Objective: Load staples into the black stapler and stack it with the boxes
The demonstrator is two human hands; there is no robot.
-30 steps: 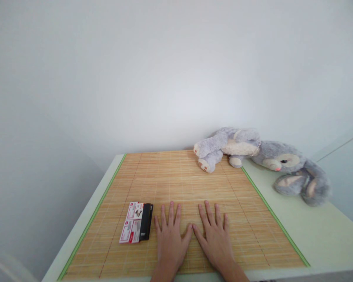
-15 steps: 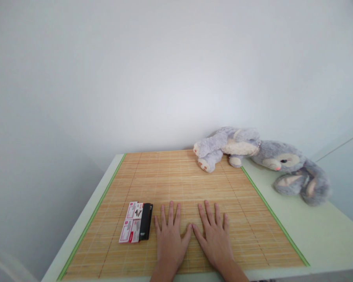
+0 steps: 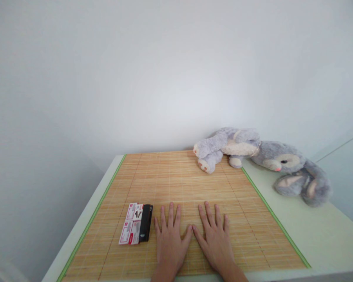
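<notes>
My left hand [image 3: 171, 243] lies flat, palm down, on a bamboo mat [image 3: 176, 176], its fingers spread. Beside it my right hand [image 3: 215, 241] rests the same way, and the two thumbs touch or nearly touch at the tips. Neither hand holds anything. Just left of my left hand, without contact, is a long black object [image 3: 146, 223] that looks like a stapler. Against its left side lie small white and red boxes [image 3: 129, 224] with printed labels, one showing a stapler picture.
A grey plush rabbit [image 3: 241, 147] lies on its side at the back right, its legs over the mat and its head on the pale table [image 3: 320, 235]. Behind the table stands a plain white wall [image 3: 164, 78]. Green edging [image 3: 277, 219] borders the mat.
Both hands stay flat in the same place. The whole view has shifted very slightly, with everything a touch lower; no object has moved.
</notes>
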